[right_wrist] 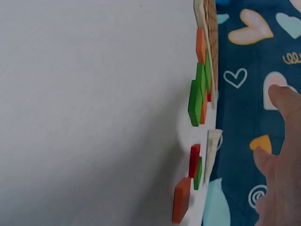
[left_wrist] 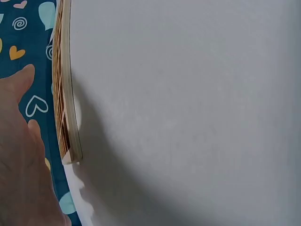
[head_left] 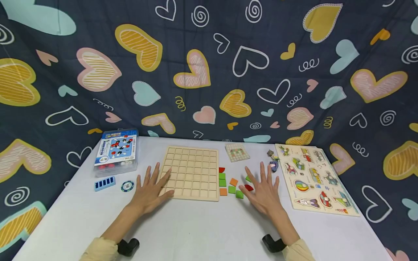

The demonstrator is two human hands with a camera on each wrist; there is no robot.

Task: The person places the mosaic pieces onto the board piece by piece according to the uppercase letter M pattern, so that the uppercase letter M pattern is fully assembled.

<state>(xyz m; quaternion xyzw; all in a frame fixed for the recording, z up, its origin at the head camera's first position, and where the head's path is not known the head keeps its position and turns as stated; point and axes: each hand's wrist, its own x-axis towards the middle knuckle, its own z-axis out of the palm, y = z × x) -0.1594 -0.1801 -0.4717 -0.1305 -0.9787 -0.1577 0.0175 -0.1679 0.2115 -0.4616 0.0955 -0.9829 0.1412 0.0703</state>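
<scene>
My left hand [head_left: 148,192], fingers spread, hovers beside the left edge of a wooden grid board [head_left: 192,174], its fingertips overlapping that edge in the head view. The same board [left_wrist: 66,94] stands edge-on in the left wrist view, by the hand [left_wrist: 21,155]. With fingers likewise spread, my right hand [head_left: 263,190] holds nothing. Near its thumb lie a red piece [head_left: 249,187], a green tile [head_left: 239,194] and an orange tile [head_left: 233,182]. More green tiles [head_left: 222,176] line the board's right edge. An orange piece [right_wrist: 181,200] shows in the right wrist view, below my hand [right_wrist: 282,174].
A small patterned grid card [head_left: 237,152] lies behind the tiles. To the right are small figures [head_left: 273,165] and a wooden picture puzzle [head_left: 315,181]. On the left stand a clear case with molecule pictures [head_left: 117,150], a blue slotted piece [head_left: 105,183] and a round chip [head_left: 127,186].
</scene>
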